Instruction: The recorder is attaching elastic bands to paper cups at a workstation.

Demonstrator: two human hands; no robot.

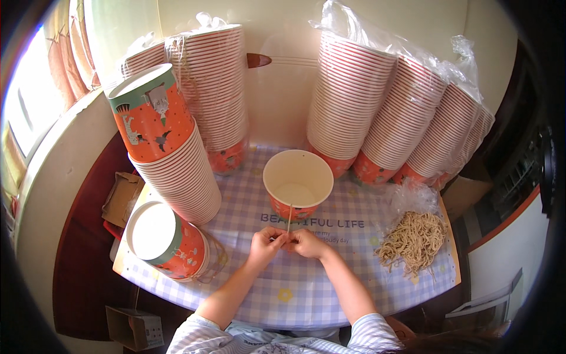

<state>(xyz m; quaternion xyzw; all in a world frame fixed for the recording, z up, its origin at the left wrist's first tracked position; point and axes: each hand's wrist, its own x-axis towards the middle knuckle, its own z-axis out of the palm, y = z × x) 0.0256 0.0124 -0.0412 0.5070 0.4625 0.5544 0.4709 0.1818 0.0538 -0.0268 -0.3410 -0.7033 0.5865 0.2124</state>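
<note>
An orange paper bucket (pixel 296 177) with a cream inside stands upright at the middle of the table, its mouth toward me. A thin beige cord (pixel 290 217) runs from the bucket's near wall down to my hands. My left hand (pixel 268 243) is closed, pinching the cord just in front of the bucket. Beside it, fingertips touching, my right hand (pixel 307 243) is closed on the same cord. The cord's far end meets the bucket's wall; I cannot tell whether it passes through. Between my fingers the cord's near end is hidden.
A loose pile of beige cords (pixel 413 242) lies at the right by clear plastic. Tall bagged stacks of nested buckets (pixel 348 100) line the back. On the left stand an upside-down stack (pixel 177 177) and a shorter upside-down group (pixel 183 253) with cord loops. A checked cloth (pixel 330 289) covers the table.
</note>
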